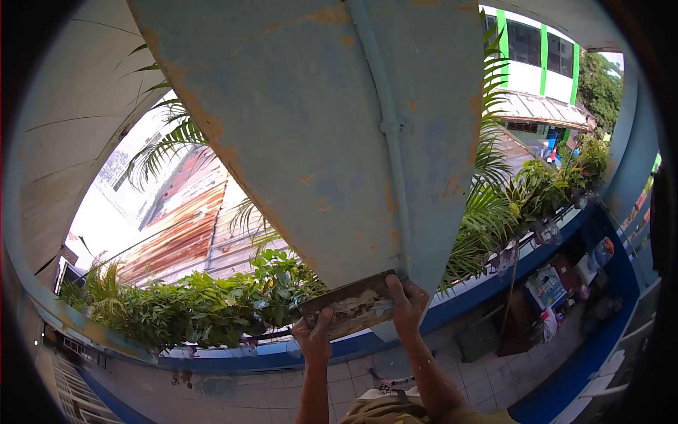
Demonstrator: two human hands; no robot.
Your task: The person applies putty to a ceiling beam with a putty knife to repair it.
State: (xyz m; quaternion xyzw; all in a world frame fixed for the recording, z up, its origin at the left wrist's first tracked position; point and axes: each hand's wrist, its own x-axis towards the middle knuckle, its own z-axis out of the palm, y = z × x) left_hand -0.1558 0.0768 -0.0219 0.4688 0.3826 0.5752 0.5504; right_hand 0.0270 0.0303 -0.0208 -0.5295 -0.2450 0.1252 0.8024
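- Flat, rusty, putty-caked scraper blade (347,305) pressed against chalky blue pillar (311,141), low on its face.
- Left hand (313,338) pinching blade's left end.
- Right hand (407,302) gripping right end, beside thin round pipe (388,127).

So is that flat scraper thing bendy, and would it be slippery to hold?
Probably not bendy: the scraper looks like a straight, flat blade pressed against the blue pillar without bowing. It likely isn't slippery, since crusty dried stuff coats its face. It seems fairly light, as the left hand and right hand hold it up by the ends with just fingers.
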